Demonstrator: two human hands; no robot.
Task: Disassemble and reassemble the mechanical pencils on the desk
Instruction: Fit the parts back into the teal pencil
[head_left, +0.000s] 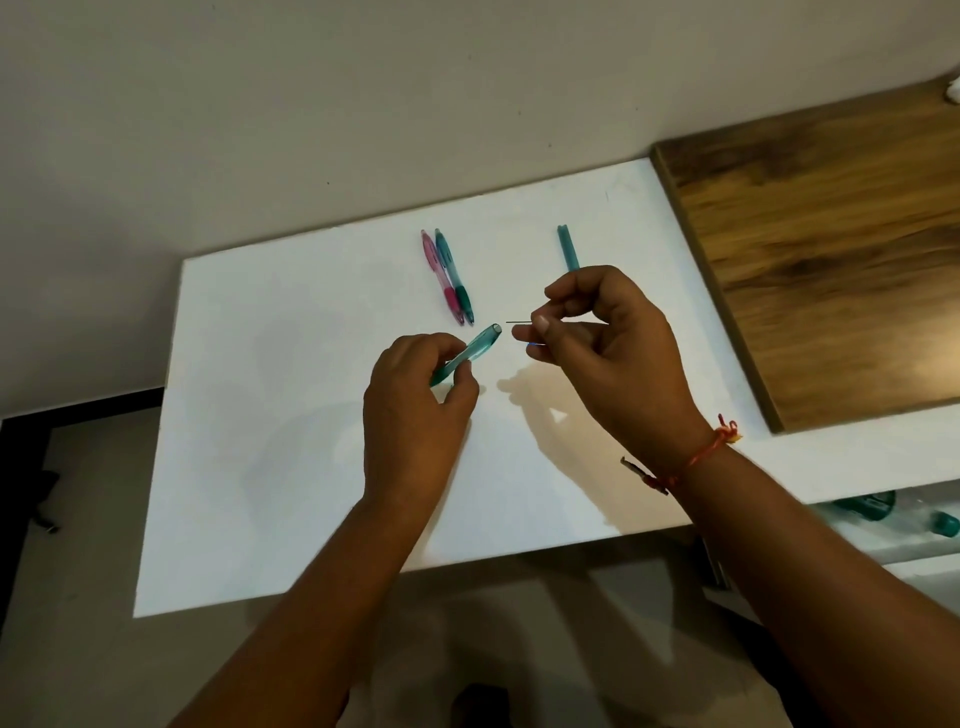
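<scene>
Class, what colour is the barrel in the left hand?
The barrel is translucent teal; head view.

surface (311, 415): white, matt, smooth. board (831, 260) on the right: brown wood grain, low sheen, paler raw-looking edge. barrel (478, 351) in left hand (415, 410): translucent teal plastic, glossy. lead (519, 322) in right hand (608, 358): thin dark rod, finish too fine to tell. pink pencil (439, 275) and teal pencil (452, 275), far: translucent glossy plastic, grips darker and opaque. teal tube (569, 249) to their right: same translucent plastic. wrist thread (701, 454): red-orange twisted cord, matt. wall (363, 104): matt paint.
</scene>
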